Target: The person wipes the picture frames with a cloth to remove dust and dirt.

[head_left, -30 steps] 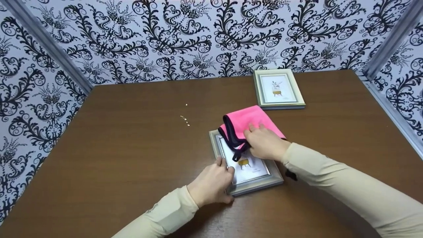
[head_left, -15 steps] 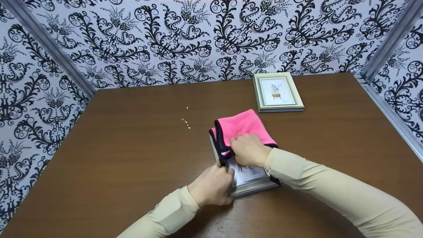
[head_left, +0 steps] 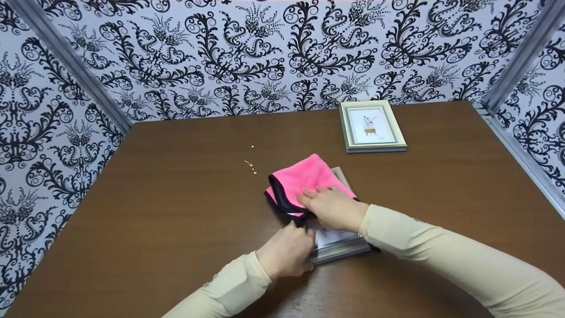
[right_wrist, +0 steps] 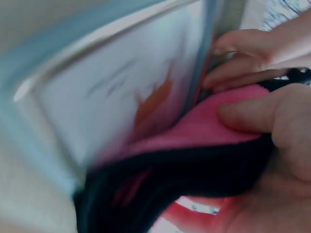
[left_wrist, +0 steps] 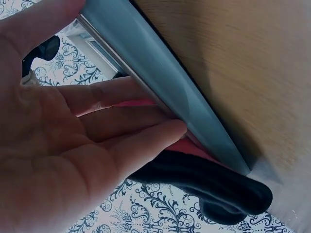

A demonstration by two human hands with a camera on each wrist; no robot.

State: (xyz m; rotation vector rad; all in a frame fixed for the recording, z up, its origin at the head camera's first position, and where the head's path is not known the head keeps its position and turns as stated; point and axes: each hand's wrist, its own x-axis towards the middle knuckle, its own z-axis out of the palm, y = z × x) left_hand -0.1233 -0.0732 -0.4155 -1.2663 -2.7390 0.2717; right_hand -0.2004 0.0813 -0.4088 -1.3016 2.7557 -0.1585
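A silver picture frame point(head_left: 342, 251) lies on the brown table, tilted a little from square. My left hand point(head_left: 287, 251) grips its near left corner; the left wrist view shows the thumb and fingers against the grey side point(left_wrist: 167, 80) of the frame. On the frame's face, my right hand point(head_left: 336, 208) holds a folded pink cloth point(head_left: 304, 179) with black edging. Its thumb point(right_wrist: 248, 114) lies on the pink fabric in the right wrist view. Cloth and hand hide most of the picture, though part of its orange drawing point(right_wrist: 153, 104) shows in that view.
A second picture frame point(head_left: 401, 132), pale cream with a plant drawing, lies near the back wall on the right. Several small pale specks point(head_left: 251, 166) dot the table point(head_left: 176, 198) left of the cloth. Patterned walls point(head_left: 265, 57) enclose the back and sides.
My right hand has drawn the cloth leftward and slightly nearer across the frame, uncovering its far right corner. The left hand keeps its hold on the near left corner.
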